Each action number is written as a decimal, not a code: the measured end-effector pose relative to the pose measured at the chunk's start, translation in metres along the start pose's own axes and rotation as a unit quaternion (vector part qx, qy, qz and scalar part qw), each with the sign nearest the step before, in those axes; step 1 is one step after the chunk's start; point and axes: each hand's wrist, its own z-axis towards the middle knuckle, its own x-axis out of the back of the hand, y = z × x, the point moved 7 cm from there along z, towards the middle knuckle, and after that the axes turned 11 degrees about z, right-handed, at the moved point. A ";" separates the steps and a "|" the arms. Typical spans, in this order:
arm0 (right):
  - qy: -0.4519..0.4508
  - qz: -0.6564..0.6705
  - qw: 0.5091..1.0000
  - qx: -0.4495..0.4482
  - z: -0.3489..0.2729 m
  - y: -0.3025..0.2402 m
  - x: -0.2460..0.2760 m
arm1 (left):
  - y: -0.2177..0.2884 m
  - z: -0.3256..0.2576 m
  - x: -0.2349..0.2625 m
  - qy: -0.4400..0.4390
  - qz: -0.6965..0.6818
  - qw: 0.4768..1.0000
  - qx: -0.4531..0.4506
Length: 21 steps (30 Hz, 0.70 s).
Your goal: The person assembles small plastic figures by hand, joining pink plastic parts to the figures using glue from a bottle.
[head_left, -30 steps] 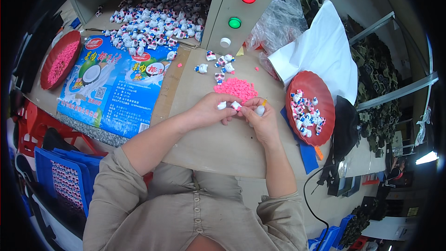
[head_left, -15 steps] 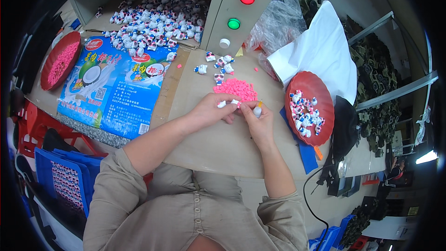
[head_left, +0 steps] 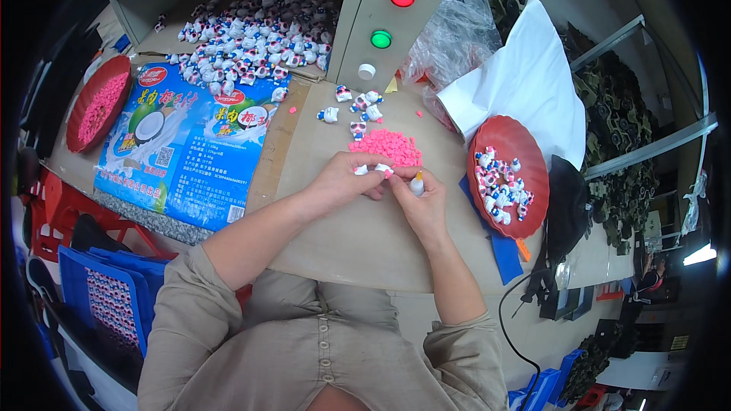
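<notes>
Above the tan surface (head_left: 350, 247), the left hand (head_left: 341, 176) has its fingers clamped on a small white figurine with a pink part (head_left: 384, 170), while a second small white figurine (head_left: 361, 170) shows between its fingers. The right hand (head_left: 423, 207) grips a small white bottle with a yellow tip (head_left: 417, 186), its thumb and forefinger meeting the clamped figurine's pink side; whether they pinch a piece is too small to tell. Just beyond lies a heap of bright pink pieces (head_left: 390, 144); to the right, a red scalloped bowl (head_left: 534, 175) contains more figurines.
</notes>
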 end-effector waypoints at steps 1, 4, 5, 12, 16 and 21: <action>0.000 0.000 1.000 0.000 0.000 0.000 0.001 | 0.001 0.000 -0.001 0.000 0.006 1.000 -0.005; -0.004 -0.029 1.000 0.003 -0.001 0.000 0.001 | 0.000 -0.001 -0.001 0.014 0.004 1.000 -0.006; -0.001 -0.028 1.000 0.004 -0.002 -0.001 0.000 | 0.000 -0.001 -0.002 0.015 0.003 1.000 -0.005; -0.003 -0.004 1.000 0.013 -0.002 -0.001 -0.005 | -0.005 0.001 0.001 0.024 0.004 1.000 0.007; 0.005 -0.017 0.999 0.032 0.000 -0.004 -0.001 | -0.003 0.004 -0.004 0.013 -0.006 1.000 0.003; 0.069 0.065 0.994 -0.051 0.010 0.006 0.024 | 0.001 0.001 0.006 0.012 -0.154 0.987 0.037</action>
